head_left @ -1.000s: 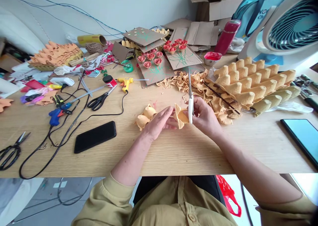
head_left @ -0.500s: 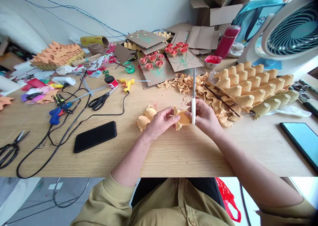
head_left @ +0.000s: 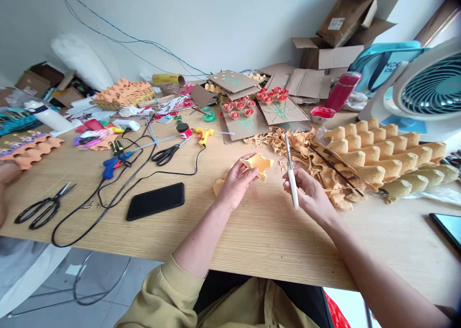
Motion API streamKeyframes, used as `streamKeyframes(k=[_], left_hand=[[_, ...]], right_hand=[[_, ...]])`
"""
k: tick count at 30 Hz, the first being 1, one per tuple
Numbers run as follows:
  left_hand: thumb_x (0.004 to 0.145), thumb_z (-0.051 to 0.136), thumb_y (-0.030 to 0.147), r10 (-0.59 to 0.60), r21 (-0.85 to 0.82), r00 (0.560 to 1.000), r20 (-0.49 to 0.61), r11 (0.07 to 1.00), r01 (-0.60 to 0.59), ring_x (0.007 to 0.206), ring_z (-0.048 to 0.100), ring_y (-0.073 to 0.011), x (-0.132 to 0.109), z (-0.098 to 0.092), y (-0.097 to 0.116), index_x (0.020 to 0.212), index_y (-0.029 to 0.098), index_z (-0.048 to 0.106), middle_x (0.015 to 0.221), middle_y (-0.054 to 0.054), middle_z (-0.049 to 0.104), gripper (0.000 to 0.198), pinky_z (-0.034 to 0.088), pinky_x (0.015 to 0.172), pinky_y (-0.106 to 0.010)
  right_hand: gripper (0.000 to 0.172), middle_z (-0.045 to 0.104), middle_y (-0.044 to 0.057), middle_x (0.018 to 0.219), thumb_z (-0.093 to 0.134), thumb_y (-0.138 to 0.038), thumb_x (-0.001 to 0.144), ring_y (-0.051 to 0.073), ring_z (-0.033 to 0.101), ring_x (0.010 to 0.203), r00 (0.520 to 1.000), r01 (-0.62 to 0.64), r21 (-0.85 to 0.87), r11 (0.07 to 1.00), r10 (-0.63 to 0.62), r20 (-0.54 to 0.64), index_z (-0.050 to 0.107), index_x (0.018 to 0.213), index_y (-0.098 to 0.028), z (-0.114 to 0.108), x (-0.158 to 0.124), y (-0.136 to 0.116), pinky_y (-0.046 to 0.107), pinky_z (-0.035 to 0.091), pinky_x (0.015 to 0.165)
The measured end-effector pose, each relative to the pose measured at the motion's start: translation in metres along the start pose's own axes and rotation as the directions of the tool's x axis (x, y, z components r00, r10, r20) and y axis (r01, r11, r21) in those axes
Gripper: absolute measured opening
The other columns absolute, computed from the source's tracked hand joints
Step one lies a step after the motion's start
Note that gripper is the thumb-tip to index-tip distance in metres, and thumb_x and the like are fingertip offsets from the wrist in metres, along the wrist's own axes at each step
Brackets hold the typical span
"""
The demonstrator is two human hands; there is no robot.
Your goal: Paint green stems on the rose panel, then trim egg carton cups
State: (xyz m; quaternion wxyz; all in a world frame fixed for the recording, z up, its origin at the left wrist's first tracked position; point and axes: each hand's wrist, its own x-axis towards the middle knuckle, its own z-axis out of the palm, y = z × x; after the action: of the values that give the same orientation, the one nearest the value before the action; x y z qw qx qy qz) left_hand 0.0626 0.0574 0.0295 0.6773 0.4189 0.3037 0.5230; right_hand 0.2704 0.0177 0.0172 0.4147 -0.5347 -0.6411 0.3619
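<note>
Head view: the left hand [head_left: 236,181] has a peach-coloured cup piece [head_left: 260,164] pinched between thumb and fingers, closed on its left side and holding it over the middle of the table [head_left: 230,244]. The right hand [head_left: 306,191], to the right, is curled around the handles of white-handled scissors [head_left: 292,186]. These are seen edge-on, so whether the blades are parted cannot be told. Scissors and cup piece stand apart.

Step in hand, as judged: trimming the cup piece, at a pause between cuts. A further cut would call for turning the rim towards the blades, parting them and closing the gap.

Orientation: the cup piece's mouth faces upward, its inside showing; pointed corners project left, right and near. Its longer spread appears to run left to right. The scissors' long axis runs near to far, tips far and slightly left.

Adjacent: a second carton piece [head_left: 218,186], partly hidden behind the left hand; scraps [head_left: 326,174] lie right of the scissors, beside a moulded tray [head_left: 382,152].
</note>
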Motion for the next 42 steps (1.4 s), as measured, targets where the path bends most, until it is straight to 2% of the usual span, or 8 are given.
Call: streamKeyframes(k=[4,11,15,18,23,28,35,42], left_hand=[[0.073,0.081,0.030,0.035,-0.034,0.999,-0.007,0.999,-0.035,0.115,0.062,-0.0167,0.000,-0.001,0.001,0.120,0.026,0.062,0.128,-0.003,0.065,0.051,0.049,0.094,-0.026],[0.076,0.079,0.027,0.086,-0.105,0.996,-0.022,0.991,-0.087,0.117,0.061,-0.0156,0.001,-0.003,0.003,0.122,0.028,0.058,0.128,-0.002,0.064,0.051,0.049,0.096,-0.027],[0.073,0.082,0.029,0.077,-0.127,0.997,-0.011,0.989,-0.078,0.112,0.063,-0.0168,0.001,-0.002,0.004,0.119,0.026,0.059,0.125,-0.003,0.065,0.052,0.051,0.089,-0.027],[0.069,0.085,0.036,0.054,-0.121,0.999,-0.007,0.991,-0.054,0.104,0.066,-0.0175,0.001,-0.002,0.004,0.114,0.023,0.060,0.120,-0.004,0.067,0.053,0.052,0.082,-0.027],[0.070,0.083,0.044,0.009,-0.155,1.000,-0.022,0.988,-0.012,0.084,0.065,-0.0126,0.004,-0.006,0.004,0.101,0.020,0.063,0.103,-0.003,0.070,0.044,0.050,0.070,-0.024],[0.075,0.079,0.045,0.005,-0.176,0.999,-0.054,0.984,-0.015,0.078,0.063,-0.0099,0.005,-0.010,0.003,0.096,0.020,0.063,0.100,-0.001,0.068,0.037,0.047,0.061,-0.022],[0.076,0.078,0.045,0.004,-0.175,1.000,-0.029,0.985,-0.009,0.080,0.060,-0.0095,0.004,-0.008,0.004,0.096,0.020,0.064,0.098,0.001,0.065,0.035,0.048,0.059,-0.020],[0.072,0.081,0.045,-0.030,-0.064,0.999,0.020,0.997,0.031,0.078,0.056,-0.0101,-0.003,0.002,0.009,0.094,0.021,0.062,0.093,0.001,0.064,0.038,0.046,0.063,-0.020]], right_hand=[[0.030,0.056,0.000,0.079,0.059,-0.051,0.090,0.017,0.051,0.074,0.998,0.024,-0.145,0.989,-0.017,0.054,0.055,0.089,-0.022,0.003,-0.002,-0.002,0.031,0.041,0.065],[0.022,0.058,0.001,0.082,0.055,-0.045,0.093,0.019,0.053,0.077,0.988,0.096,-0.210,0.973,-0.067,0.138,0.053,0.092,-0.024,0.003,-0.004,-0.004,0.032,0.043,0.071],[0.022,0.060,0.002,0.086,0.054,-0.046,0.094,0.019,0.054,0.079,0.983,0.107,-0.217,0.970,-0.070,0.171,0.052,0.092,-0.024,0.002,-0.006,-0.006,0.033,0.044,0.073],[0.023,0.061,0.002,0.087,0.053,-0.047,0.094,0.020,0.056,0.081,0.988,0.083,-0.190,0.978,-0.056,0.144,0.052,0.093,-0.024,0.000,-0.006,-0.008,0.034,0.044,0.075],[0.025,0.061,0.001,0.084,0.055,-0.049,0.093,0.020,0.056,0.080,0.993,0.068,-0.162,0.984,-0.051,0.110,0.053,0.090,-0.023,-0.005,-0.003,-0.009,0.034,0.045,0.074],[0.026,0.063,0.002,0.085,0.055,-0.047,0.094,0.020,0.057,0.080,0.982,0.117,-0.222,0.968,-0.079,0.174,0.059,0.097,-0.022,-0.010,-0.001,-0.004,0.033,0.043,0.072],[0.024,0.064,0.003,0.086,0.057,-0.044,0.093,0.020,0.058,0.077,0.967,0.144,-0.282,0.949,-0.074,0.242,0.060,0.100,-0.022,-0.014,-0.002,-0.004,0.033,0.042,0.068],[0.023,0.062,0.003,0.084,0.054,-0.045,0.094,0.019,0.054,0.074,0.949,0.206,-0.337,0.919,-0.104,0.297,0.056,0.097,-0.022,-0.010,-0.002,-0.007,0.033,0.040,0.067]])
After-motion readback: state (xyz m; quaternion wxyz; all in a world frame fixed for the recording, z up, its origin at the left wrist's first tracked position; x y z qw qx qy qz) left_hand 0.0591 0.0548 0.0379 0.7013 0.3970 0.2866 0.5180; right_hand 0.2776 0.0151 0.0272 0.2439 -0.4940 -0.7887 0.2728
